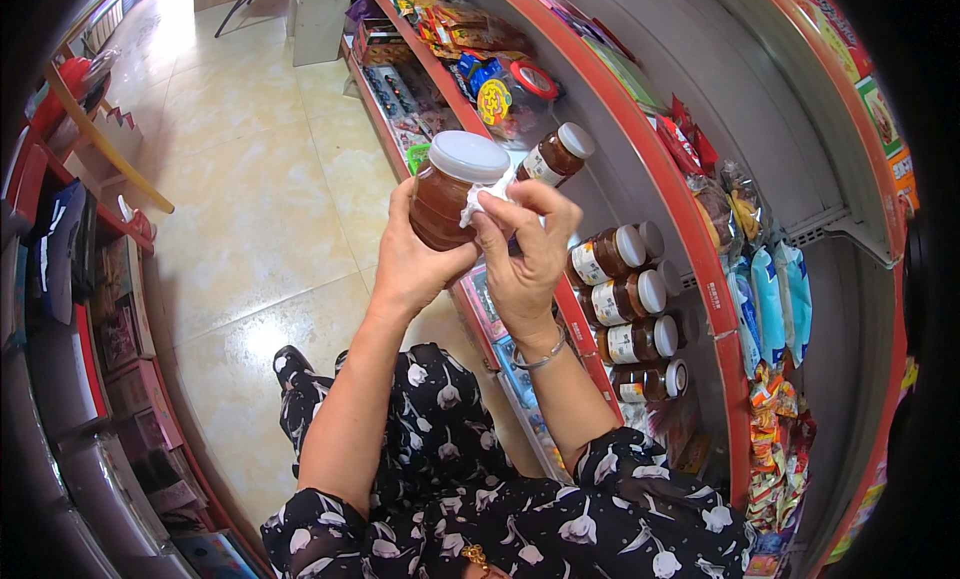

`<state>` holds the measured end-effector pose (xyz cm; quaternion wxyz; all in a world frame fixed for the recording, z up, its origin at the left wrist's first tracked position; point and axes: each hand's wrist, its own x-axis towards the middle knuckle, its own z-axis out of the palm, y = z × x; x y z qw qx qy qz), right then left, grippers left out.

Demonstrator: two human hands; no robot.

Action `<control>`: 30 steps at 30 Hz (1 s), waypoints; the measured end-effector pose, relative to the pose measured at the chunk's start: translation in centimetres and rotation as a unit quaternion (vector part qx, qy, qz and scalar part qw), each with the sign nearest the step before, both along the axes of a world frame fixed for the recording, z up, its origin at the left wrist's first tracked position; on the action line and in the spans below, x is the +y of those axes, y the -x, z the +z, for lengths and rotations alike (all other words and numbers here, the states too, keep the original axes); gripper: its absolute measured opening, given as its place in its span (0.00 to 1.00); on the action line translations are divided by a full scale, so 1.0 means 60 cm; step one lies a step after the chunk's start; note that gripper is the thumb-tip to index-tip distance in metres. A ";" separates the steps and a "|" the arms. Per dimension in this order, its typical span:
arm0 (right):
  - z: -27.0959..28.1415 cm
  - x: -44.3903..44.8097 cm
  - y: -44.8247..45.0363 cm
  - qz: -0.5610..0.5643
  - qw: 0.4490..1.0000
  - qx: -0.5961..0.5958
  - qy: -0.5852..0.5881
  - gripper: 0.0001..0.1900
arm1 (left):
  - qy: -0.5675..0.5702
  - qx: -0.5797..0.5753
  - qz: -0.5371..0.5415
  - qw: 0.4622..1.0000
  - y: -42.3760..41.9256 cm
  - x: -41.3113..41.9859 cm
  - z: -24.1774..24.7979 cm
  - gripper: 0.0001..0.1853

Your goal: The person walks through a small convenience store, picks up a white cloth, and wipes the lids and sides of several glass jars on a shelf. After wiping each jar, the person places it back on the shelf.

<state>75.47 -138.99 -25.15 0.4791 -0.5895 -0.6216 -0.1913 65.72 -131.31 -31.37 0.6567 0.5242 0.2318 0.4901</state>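
Note:
A large jar (446, 204) of reddish-brown contents with a white lid (470, 157) is held up in front of me, slightly tilted. My left hand (420, 260) wraps around its lower side. In my right hand (529, 256) is a crumpled white tissue (487, 199), pinched by thumb and fingers and pressed to the jar just below the lid. Just beyond that hand, a similar labelled jar (556, 155) stands on the shelf. Further along the same shelf are several more white-lidded jars (628, 298) in a row.
Red-edged shelving (660, 166) rises on the right, with snack packets (776, 444), blue-white packs (772, 301) and a red-lidded tub (529, 91). Another rack (135, 309) with books and caps lines the left. Between them runs a tiled floor (247, 204), and a yellow pole (112, 144) juts out at left.

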 end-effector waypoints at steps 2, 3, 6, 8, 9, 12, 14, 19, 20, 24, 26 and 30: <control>0.000 0.001 -0.007 0.027 1.000 0.014 -0.007 0.11 | 0.012 -0.012 -0.003 1.000 -0.007 -0.009 0.013 0.48; 0.003 0.000 -0.009 0.031 0.999 0.019 -0.010 0.10 | 0.009 -0.011 -0.003 1.000 -0.004 -0.010 0.015 0.48; -0.001 0.000 -0.030 0.038 0.994 0.102 -0.023 0.08 | -0.007 -0.013 -0.010 1.000 0.000 -0.010 0.017 0.49; -0.027 0.005 -0.048 0.081 0.961 0.263 -0.025 0.06 | -0.024 -0.015 -0.013 1.000 0.008 -0.009 0.015 0.49; -0.028 0.005 -0.051 0.104 0.946 0.306 -0.014 0.07 | -0.020 -0.011 -0.027 0.999 0.013 -0.008 0.018 0.49; -0.018 0.009 -0.066 0.170 0.890 0.420 0.039 0.09 | -0.027 0.001 -0.057 0.998 0.026 -0.007 0.024 0.50; -0.004 0.009 -0.088 0.245 0.824 0.503 0.093 0.10 | -0.058 0.004 -0.062 0.996 0.030 -0.007 0.023 0.50; 0.058 0.035 -0.134 0.290 0.767 0.497 0.284 0.13 | -0.089 0.055 -0.107 0.989 0.035 -0.013 0.022 0.51; 0.061 0.051 -0.136 0.282 0.748 0.511 0.315 0.11 | -0.087 0.079 -0.114 0.986 0.040 -0.013 0.024 0.50; 0.084 0.090 -0.164 0.323 0.697 0.442 0.462 0.09 | -0.127 0.095 -0.138 0.978 0.043 -0.018 0.029 0.50; 0.113 0.106 -0.156 0.323 0.697 0.369 0.523 0.10 | -0.137 0.098 -0.135 0.976 0.038 -0.017 0.020 0.50; 0.176 0.118 -0.122 0.288 0.714 0.220 0.599 0.08 | -0.150 0.094 -0.139 0.974 0.033 -0.012 0.021 0.50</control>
